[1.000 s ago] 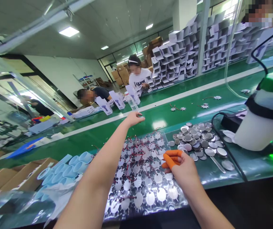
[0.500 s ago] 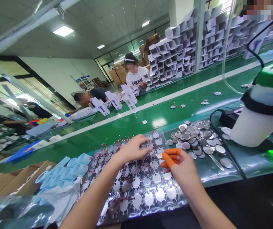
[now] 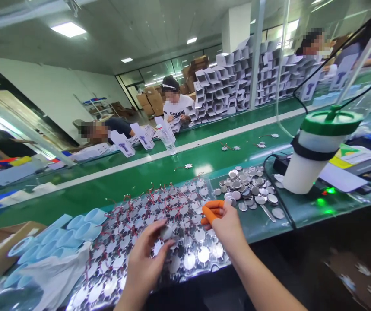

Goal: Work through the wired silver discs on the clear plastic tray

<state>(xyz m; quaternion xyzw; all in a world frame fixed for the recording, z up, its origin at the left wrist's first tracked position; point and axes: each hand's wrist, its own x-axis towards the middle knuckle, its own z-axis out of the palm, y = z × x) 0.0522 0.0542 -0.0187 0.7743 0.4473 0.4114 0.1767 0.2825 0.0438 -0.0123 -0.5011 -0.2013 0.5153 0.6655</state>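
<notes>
Round silvery pieces with tabbed edges and red wires lie in rows on a clear sheet (image 3: 159, 216) in front of me. My left hand (image 3: 144, 255) is low over the sheet, thumb and fingers curved around a grey metal disc (image 3: 166, 233). My right hand (image 3: 226, 220) wears orange finger covers and is closed by the sheet's right edge. A small pale bit shows at its fingertips; what it is I cannot make out. Just beyond that hand lies a heap of loose metal discs (image 3: 245, 185), with a flat metal strip (image 3: 267, 213) beside it.
A white bottle with a green lid (image 3: 315, 151) stands at right, cables around it. Light-blue cups (image 3: 75, 233) and a cardboard box (image 3: 13, 242) are at left. Wired star-shaped pieces (image 3: 188, 166) lie on the green belt (image 3: 140, 172). Co-workers sit beyond it near stacked white boxes (image 3: 230, 86).
My left hand has moved down and left over the sheet, away from the right hand. My right hand stays closed near the sheet's edge. The view has turned right.
</notes>
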